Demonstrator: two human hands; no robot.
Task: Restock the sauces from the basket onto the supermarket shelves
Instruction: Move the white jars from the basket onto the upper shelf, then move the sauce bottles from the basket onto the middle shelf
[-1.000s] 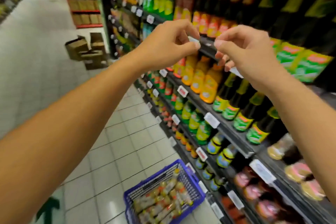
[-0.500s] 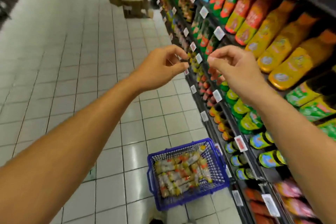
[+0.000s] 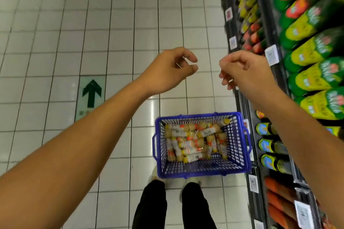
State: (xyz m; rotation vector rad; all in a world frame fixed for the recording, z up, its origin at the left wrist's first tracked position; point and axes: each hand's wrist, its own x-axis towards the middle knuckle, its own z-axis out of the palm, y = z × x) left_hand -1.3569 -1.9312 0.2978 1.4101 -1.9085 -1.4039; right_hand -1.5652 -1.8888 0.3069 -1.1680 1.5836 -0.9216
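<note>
A blue plastic basket (image 3: 240, 147) stands on the tiled floor beside the shelves, just in front of my feet. Several small sauce bottles (image 3: 193, 143) with pale contents and yellow or orange caps lie heaped inside it. My left hand (image 3: 167, 70) hovers in the air above the basket with thumb and fingers loosely curved, holding nothing. To its right, my right hand (image 3: 243, 72) hangs at the same height near the shelf edge, its fingers loosely curled down and holding nothing. The supermarket shelves (image 3: 247, 102) run along the right.
Green and yellow labelled bottles (image 3: 312, 52) fill the upper shelves, with orange packs (image 3: 279, 197) lower down and white price tags (image 3: 271, 55) on the rails. A green arrow sticker (image 3: 91, 93) marks the white floor at left. My legs and shoes (image 3: 191, 182) stand behind the basket.
My view has tilted from the shelf down to the floor and basket. Both hands have come away from the shelf rail's price tag and moved a little apart.
</note>
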